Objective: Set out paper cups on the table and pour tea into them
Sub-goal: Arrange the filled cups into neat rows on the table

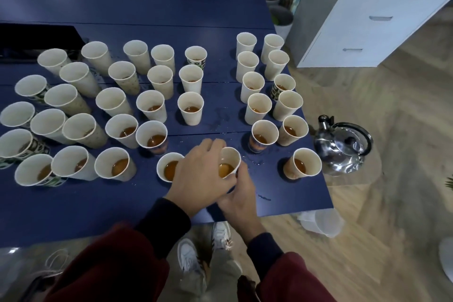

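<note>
**A:** Which one is being handled?

**B:** The paper cup (230,158) in the front row of the blue worktop (98,203), just beside a filled neighbour cup (169,169) on its left. It has tea in the bottom, perhaps a third full, though that's a guess.

**A:** And the hands?

**B:** Both are on it. The left hand (199,175) wraps the cup's left side, its fingers curled round toward the far rim. The right hand (241,200) grips lower down on the near right. I can't tell whether the base is touching the worktop.

**A:** How will it behave?

**B:** It should be light, with thin, soft walls. A squeeze near the rim will probably bend it out of round and slop the tea, which may also be hot. The wall down by the base is stiffer, so I'd hold it there and grip gently.

**A:** Anything slippery?

**B:** There are wet droplets (255,162) on the worktop to the right, so the cup's outside may be damp. The steel kettle (343,147) sits well apart at the right edge.
</note>
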A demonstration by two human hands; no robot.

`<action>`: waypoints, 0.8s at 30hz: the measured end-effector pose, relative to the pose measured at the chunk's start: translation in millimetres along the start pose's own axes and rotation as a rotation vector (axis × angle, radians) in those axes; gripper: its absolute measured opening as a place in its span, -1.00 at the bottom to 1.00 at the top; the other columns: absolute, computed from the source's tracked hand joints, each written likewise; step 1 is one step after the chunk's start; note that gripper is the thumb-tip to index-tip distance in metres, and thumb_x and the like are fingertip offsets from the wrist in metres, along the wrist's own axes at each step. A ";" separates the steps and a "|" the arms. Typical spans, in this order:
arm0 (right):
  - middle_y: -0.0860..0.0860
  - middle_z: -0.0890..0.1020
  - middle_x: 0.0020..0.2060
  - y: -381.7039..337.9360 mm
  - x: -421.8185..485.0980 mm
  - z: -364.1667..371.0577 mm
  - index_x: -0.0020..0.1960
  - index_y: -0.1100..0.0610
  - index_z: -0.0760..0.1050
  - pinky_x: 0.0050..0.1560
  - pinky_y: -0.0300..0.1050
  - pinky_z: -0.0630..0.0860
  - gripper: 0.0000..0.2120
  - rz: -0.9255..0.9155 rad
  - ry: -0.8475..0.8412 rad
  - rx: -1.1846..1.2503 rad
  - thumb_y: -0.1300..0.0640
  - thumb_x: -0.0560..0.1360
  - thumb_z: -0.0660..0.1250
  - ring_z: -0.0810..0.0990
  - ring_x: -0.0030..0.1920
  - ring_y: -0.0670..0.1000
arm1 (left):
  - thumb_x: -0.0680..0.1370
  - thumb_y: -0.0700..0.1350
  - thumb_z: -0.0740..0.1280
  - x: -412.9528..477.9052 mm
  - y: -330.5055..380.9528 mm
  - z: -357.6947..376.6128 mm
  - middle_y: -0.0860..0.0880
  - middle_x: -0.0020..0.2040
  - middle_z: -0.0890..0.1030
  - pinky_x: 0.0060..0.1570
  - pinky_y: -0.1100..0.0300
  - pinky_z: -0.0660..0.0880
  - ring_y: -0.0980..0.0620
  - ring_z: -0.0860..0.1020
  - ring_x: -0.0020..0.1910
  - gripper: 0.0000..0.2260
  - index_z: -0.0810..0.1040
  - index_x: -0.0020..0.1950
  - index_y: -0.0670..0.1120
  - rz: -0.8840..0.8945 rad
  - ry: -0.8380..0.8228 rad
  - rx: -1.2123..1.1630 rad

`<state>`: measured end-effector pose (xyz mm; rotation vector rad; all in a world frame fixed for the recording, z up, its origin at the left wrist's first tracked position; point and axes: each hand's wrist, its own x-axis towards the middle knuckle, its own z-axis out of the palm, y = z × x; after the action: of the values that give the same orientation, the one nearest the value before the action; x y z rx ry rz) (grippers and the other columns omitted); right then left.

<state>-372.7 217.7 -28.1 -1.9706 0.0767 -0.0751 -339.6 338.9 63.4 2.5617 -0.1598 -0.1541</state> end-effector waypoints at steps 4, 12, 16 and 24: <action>-0.13 0.65 0.08 8.9 -5.1 -7.8 0.26 0.04 0.49 0.05 -0.11 0.58 -0.48 0.008 0.067 -0.020 0.15 0.34 0.55 0.63 0.09 -0.14 | 0.31 0.44 0.32 -11.7 -2.1 1.6 0.09 0.15 0.50 0.07 0.04 0.50 0.04 0.50 0.13 -0.33 0.38 0.30 0.11 0.026 0.018 -0.091; 0.00 0.58 0.09 38.8 9.6 -45.6 0.19 -0.02 0.42 0.08 -0.08 0.54 -0.48 0.034 0.180 -0.112 0.13 0.35 0.60 0.57 0.08 -0.07 | 0.41 0.19 0.49 -22.8 -59.6 10.8 -0.21 0.24 0.47 0.09 -0.19 0.46 -0.27 0.43 0.20 -0.33 0.40 0.36 -0.14 -0.318 0.269 0.102; 0.01 0.58 0.12 56.7 19.3 -55.1 0.21 -0.05 0.41 0.10 -0.12 0.51 -0.44 0.048 0.162 -0.151 0.15 0.35 0.61 0.55 0.09 -0.09 | 0.36 0.17 0.53 -24.7 -75.5 23.0 -0.26 0.17 0.46 0.02 -0.22 0.49 -0.33 0.46 0.13 -0.26 0.37 0.40 -0.14 -0.402 0.243 0.158; 0.00 0.64 0.10 78.4 16.9 -59.0 0.27 0.10 0.41 0.04 0.05 0.59 -0.45 0.069 0.133 -0.169 0.17 0.38 0.59 0.62 0.08 0.03 | 0.44 0.10 0.50 -22.4 -77.5 37.3 -0.22 0.21 0.42 0.02 -0.20 0.50 -0.30 0.48 0.17 -0.31 0.28 0.42 -0.11 -0.494 0.162 0.093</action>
<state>-362.5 131.5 -77.1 -2.1285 0.2446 -0.1585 -360.6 387.1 -8.2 2.6435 0.5413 -0.1242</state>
